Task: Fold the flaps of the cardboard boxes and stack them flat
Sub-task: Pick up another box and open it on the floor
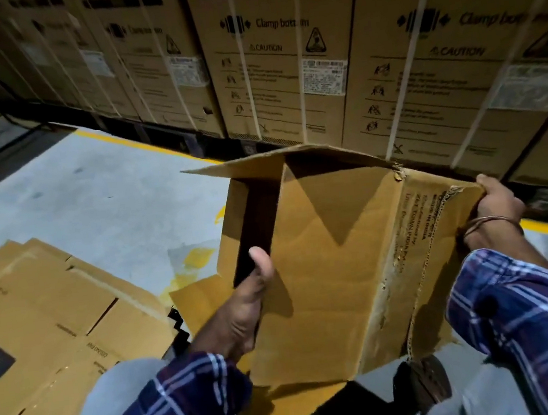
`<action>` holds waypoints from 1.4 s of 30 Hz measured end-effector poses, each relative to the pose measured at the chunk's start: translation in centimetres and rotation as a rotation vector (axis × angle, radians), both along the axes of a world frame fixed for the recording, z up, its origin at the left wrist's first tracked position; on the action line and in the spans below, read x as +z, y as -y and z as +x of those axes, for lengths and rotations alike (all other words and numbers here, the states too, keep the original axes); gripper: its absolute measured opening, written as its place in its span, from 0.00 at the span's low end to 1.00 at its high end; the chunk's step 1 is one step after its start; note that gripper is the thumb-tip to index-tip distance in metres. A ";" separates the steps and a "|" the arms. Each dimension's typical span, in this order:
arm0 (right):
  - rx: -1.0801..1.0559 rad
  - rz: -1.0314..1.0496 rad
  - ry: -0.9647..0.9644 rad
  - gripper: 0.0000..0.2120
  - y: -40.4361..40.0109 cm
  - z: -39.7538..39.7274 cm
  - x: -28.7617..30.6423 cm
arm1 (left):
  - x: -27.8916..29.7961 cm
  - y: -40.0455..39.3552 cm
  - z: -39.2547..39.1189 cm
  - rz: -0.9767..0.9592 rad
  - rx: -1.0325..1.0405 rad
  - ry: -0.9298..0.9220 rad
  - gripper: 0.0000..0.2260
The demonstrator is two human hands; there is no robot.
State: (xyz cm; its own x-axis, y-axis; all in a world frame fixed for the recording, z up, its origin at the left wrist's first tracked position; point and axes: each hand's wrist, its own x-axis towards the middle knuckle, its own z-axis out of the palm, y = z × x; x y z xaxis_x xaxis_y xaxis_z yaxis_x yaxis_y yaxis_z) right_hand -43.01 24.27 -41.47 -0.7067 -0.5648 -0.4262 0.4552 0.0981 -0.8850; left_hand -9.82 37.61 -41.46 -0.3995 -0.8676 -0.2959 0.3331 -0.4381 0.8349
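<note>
Holding the open box (335, 268) with my left hand (244, 311) gripping its near wall and my right hand (496, 200) pinching its far corner, I judge pressing opposite corners together collapses it cleanly for the flat stack (49, 324).

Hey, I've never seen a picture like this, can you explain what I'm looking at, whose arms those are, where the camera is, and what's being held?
There is no machine here. The one picture comes from a wide-angle camera worn on a person's head, looking forward and down, so the two arms in checked sleeves are that person's own.

The left hand holds a cardboard box by its left edge, thumb on the inner face. The right hand has its grip on the box's far right corner. The box is open and held above the floor, partly flattened, with flaps hanging below.

On the grey floor to the left lies a stack of already flattened boxes. Behind stands a row of tall strapped cartons marked as washing machines. A shoe shows below the box.
</note>
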 end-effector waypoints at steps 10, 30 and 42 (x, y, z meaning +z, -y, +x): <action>0.198 -0.016 -0.003 0.04 1.6 -2.3 -1.6 | -2.1 1.0 -6.0 -0.217 -0.243 0.169 0.20; 0.522 0.104 -0.144 0.20 2.2 -2.4 -4.9 | -2.7 4.2 -2.8 0.113 0.527 0.017 0.14; 1.285 0.443 -0.973 0.49 0.7 1.4 -2.9 | -3.4 3.7 -3.7 0.221 0.464 -0.226 0.30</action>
State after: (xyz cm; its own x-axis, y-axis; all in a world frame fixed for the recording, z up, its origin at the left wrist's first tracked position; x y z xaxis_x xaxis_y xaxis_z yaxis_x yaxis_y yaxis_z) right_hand -41.65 23.56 -44.40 0.0102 -0.9119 -0.4102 -0.7800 0.2494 -0.5739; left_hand -13.49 33.92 -44.83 -0.0649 -0.8948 -0.4418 0.6928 -0.3591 0.6254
